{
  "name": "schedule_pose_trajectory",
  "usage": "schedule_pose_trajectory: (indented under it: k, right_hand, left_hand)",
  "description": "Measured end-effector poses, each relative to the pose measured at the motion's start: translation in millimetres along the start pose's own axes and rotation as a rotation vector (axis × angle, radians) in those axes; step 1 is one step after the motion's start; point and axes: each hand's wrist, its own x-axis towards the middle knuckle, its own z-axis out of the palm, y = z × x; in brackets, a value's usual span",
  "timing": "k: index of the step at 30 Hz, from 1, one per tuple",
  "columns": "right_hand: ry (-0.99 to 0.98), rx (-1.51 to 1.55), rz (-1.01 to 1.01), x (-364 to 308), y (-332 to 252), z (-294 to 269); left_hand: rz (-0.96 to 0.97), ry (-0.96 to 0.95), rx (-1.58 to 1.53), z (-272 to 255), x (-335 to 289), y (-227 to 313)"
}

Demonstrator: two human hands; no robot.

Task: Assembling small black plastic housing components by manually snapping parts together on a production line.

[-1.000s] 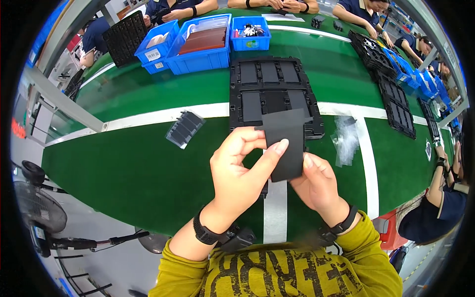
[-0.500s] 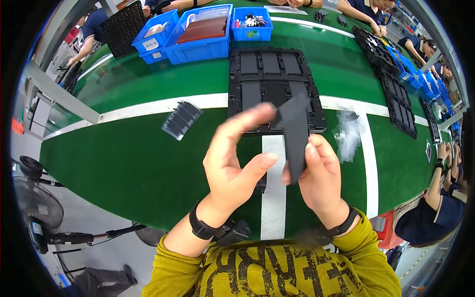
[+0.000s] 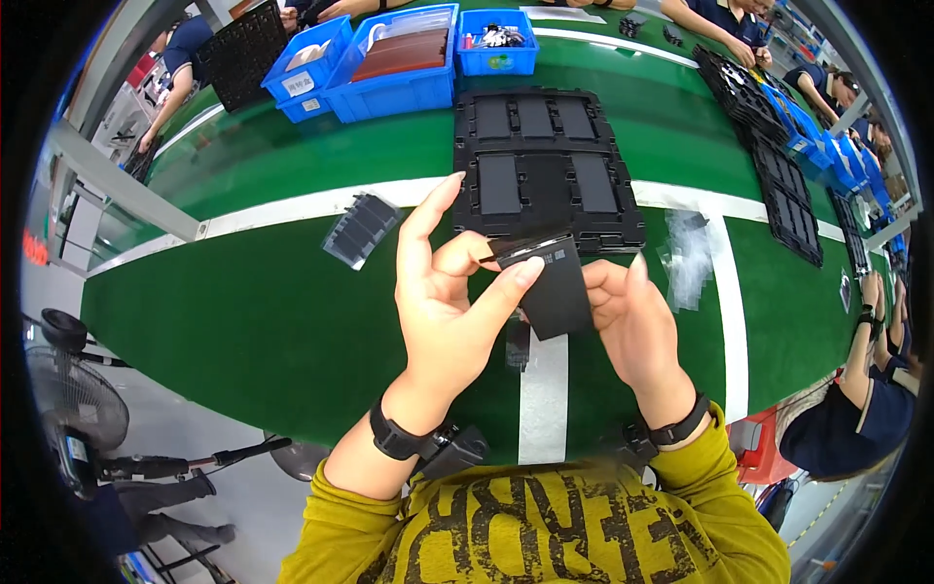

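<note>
Left hand (image 3: 438,307), fingers pinching a flat, black, rectangular panel (image 3: 556,297); right hand (image 3: 637,326) loose by its three-o'clock edge, thumb clear; that one-sided pinch could let it twist, dropping to the green-topped counter (image 3: 253,331) or clipping the black moulded-plastic tray (image 3: 548,185), twelve o'clock.

Toward eleven o'clock, a large blue bin (image 3: 409,103) with brown sheets (image 3: 407,58) inside, and just beside it on the left, smaller blue bins (image 3: 326,70), stacked. At twelve, a small blue bin (image 3: 472,63) of mixed black and white bits (image 3: 503,37). Between one and two, a co-worker in dark clothing (image 3: 718,21), bent over the table. Past two, a row of blue bins (image 3: 800,146). Near four, another dark-clothed co-worker (image 3: 827,433), beside something red (image 3: 769,470). Between eight and nine, a caged fan (image 3: 83,394); between nine and ten, a slanting pale metal post (image 3: 126,183).
</note>
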Motion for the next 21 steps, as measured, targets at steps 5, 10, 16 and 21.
schedule_pose_trajectory:
  k: [5,10,16,21]
  right_hand:
    - [0.098,-0.494,-0.355,-6,6,4]
    - [0.101,-0.602,-0.379,-9,6,7]
    - [0.075,-0.588,-0.309,-8,8,5]
    - [0.076,-0.47,-0.23,-9,7,5]
  left_hand:
    - [-0.004,-0.197,-0.099,-3,2,-13]
    - [-0.161,-0.248,-0.133,-1,2,-7]
    - [-0.232,-0.239,-0.134,-4,3,-5]
    - [-0.267,-0.322,-0.103,-4,3,-3]
